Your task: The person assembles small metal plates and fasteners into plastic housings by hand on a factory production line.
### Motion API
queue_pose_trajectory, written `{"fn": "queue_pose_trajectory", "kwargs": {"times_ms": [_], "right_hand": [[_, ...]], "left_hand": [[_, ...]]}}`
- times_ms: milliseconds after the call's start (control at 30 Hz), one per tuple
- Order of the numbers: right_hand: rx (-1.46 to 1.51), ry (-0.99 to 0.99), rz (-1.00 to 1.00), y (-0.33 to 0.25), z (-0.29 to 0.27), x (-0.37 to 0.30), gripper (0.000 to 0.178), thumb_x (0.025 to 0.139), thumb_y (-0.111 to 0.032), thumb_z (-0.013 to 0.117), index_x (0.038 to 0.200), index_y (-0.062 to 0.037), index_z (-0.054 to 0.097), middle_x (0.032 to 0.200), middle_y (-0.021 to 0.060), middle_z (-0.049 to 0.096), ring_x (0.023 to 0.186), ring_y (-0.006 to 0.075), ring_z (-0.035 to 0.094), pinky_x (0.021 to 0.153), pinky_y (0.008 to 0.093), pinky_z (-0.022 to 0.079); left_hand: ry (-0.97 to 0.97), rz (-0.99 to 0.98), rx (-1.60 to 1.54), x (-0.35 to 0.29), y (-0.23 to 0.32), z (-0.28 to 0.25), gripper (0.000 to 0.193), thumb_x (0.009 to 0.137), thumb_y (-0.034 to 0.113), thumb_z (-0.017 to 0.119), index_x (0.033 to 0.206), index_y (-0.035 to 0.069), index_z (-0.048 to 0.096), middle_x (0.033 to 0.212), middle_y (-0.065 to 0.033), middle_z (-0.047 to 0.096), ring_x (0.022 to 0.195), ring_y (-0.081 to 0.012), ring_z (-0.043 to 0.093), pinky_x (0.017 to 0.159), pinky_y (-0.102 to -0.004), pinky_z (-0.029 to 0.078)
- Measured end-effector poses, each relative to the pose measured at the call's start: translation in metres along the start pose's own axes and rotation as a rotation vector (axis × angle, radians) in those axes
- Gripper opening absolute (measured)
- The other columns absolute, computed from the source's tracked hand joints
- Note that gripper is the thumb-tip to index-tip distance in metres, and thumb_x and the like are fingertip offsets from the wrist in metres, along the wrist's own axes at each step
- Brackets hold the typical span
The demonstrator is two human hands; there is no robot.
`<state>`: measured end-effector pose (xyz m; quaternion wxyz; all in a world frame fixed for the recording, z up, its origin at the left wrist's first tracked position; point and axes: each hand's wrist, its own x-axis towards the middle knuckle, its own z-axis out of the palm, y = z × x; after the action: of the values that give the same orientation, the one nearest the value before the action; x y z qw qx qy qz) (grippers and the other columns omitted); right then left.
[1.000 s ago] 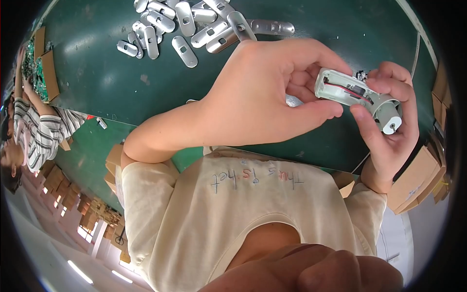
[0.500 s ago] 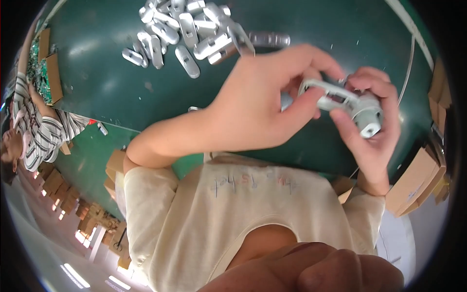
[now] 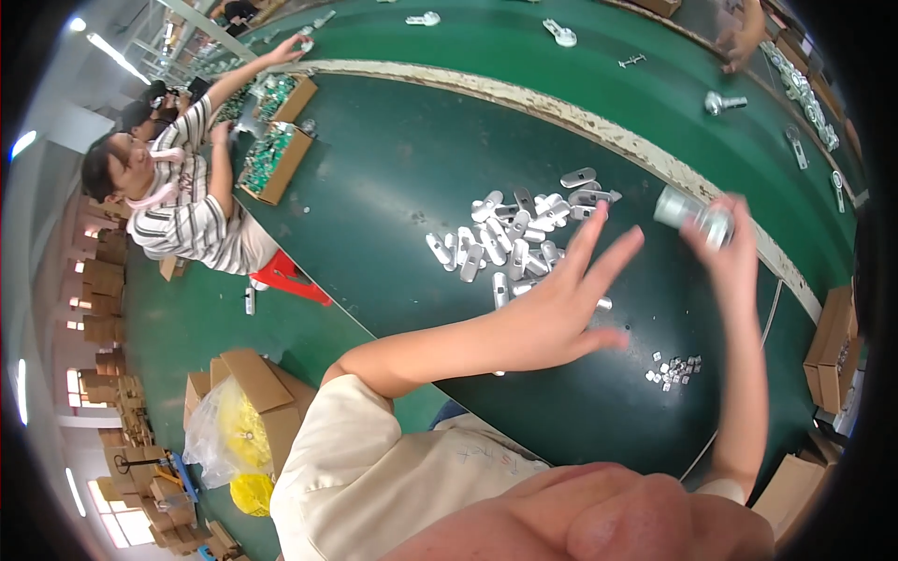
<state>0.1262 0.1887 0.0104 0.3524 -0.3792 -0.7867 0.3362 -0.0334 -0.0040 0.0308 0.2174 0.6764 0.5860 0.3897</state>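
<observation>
Pale housing (image 3: 681, 208), motion-blurred, in right hand (image 3: 730, 245), which grips its near end; exact finger placement too smeared to tell. Held over the desk (image 3: 374, 187), near its light edge strip (image 3: 449, 78). Left hand (image 3: 552, 323) spread, just beside a loose heap of silvery oval plates (image 3: 472, 262). Small metal pieces (image 3: 669, 377) scattered between the forearms.

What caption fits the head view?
Right hand holds a blurred pale cylindrical part; left hand, open, empty, near silver oblong metal plates on a dark-green table.
</observation>
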Motion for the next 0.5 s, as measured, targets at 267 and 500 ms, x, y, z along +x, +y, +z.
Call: {"fn": "queue_pose_trajectory", "kwargs": {"times_ms": [267,500], "right_hand": [[0.028,0.118,0.377,0.127,-0.028,0.130,0.079,0.073,-0.028,0.074,0.131,0.0071,0.034,0.085,0.0087,0.060,0.064,0.0114,0.055,0.057,0.0234,0.046],[0.050,-0.046,0.166,0.023,-0.059,0.011,0.048,0.078,-0.023,0.066,0.118,-0.0025,0.048,0.090,0.0067,0.057,0.077,0.0116,0.055,0.070,0.0231,0.045]], "left_hand": [[-0.573,0.191,0.541,-0.096,-0.047,-0.008,0.047,0.086,0.041,0.051,0.131,0.036,0.042,0.147,0.0003,0.022,0.137,-0.0345,0.009,0.105,-0.0625,0.006],[-0.365,0.284,0.657,-0.012,-0.055,0.027,0.051,0.085,0.038,0.051,0.134,0.034,0.038,0.148,-0.0112,0.016,0.134,-0.0401,0.015,0.099,-0.0659,0.015]]}}
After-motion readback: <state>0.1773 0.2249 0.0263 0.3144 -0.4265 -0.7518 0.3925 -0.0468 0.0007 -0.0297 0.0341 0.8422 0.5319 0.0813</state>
